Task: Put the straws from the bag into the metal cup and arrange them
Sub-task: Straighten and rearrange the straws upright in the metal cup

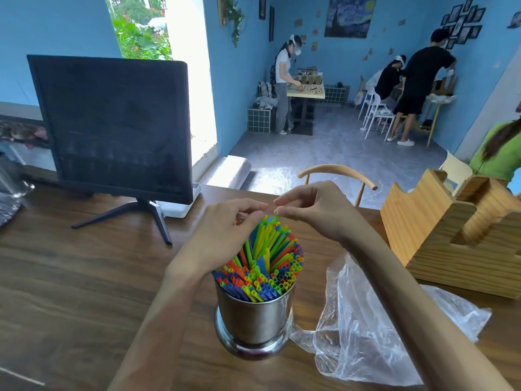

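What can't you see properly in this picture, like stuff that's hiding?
From the head view:
- Metal cup: its inside, hidden by the straws.
- Left hand: fingertips behind the straw tips, so a grip is unclear.
- Plastic bag: crumpled; any leftover straws inside can't be told.
- Monitor: screen dark.
- Wooden holder: cut off by the right edge.

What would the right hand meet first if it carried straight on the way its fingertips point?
The right hand points leftward at the left hand, so it would probably meet those fingertips first, just above the straws in the metal cup. Depth is unclear, so it might brush the tallest straw tips instead.
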Motion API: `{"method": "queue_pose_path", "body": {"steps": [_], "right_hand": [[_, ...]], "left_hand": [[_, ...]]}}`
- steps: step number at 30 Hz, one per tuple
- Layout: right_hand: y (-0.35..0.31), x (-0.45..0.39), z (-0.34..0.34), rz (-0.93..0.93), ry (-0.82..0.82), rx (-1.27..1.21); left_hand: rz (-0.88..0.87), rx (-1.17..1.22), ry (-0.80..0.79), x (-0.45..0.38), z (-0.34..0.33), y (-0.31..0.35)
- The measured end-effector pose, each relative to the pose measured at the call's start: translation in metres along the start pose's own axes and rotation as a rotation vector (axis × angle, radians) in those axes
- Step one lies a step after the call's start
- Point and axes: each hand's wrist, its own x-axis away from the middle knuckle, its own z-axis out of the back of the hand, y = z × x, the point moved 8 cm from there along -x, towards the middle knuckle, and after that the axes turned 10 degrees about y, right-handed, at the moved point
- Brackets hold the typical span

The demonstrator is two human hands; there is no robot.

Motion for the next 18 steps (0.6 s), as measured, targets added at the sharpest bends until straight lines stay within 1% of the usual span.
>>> {"method": "queue_pose_path", "body": {"steps": [3, 8, 10, 14, 16, 18], "right_hand": [[-0.005, -0.002, 0.005, 0.049, 0.022, 0.011], [-0.011, -0.002, 0.011, 0.097, 0.057, 0.013], [-0.015, -0.001, 0.016, 0.121, 0.086, -0.012], [-0.026, 0.001, 0.027, 0.163, 0.154, -0.091], [-0.029, 0.002, 0.026, 0.165, 0.148, -0.124], [-0.029, 0.003, 0.024, 0.151, 0.131, -0.146]], "left_hand": [[-0.017, -0.078, -0.07, -0.008, -0.003, 0.004], [-0.024, -0.137, -0.105, -0.023, -0.002, 0.008], [-0.03, -0.125, -0.121, -0.025, -0.002, 0.01], [-0.058, -0.056, -0.045, -0.027, 0.008, 0.019], [-0.081, -0.011, 0.0, -0.028, 0.013, 0.025], [-0.075, -0.002, -0.006, -0.029, 0.012, 0.026]]}}
